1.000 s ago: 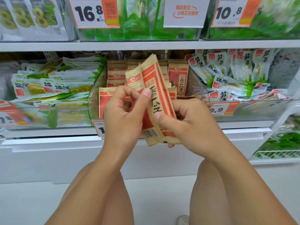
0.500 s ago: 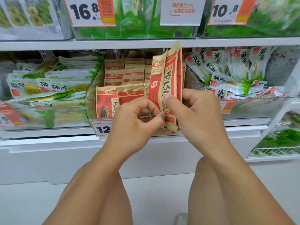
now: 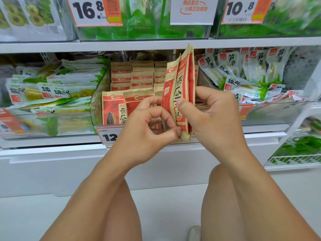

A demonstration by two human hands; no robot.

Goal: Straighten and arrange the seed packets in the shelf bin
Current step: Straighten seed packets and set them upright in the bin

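1. The right hand (image 3: 214, 119) grips a stack of seed packets (image 3: 180, 94) upright at the clear bin (image 3: 97, 101) front, right side.
2. The left hand (image 3: 147, 129) pinches the stack's bottom corner; square the edges before seating it.

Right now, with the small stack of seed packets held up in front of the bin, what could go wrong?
1. The held packets fan apart at the top; only the right hand grips them firmly, so one may slip out.
2. The left hand pinches just their bottom corner, a weak grip for squaring the stack.
3. Pushing them into the clear bin might knock over the front packets standing upright there.
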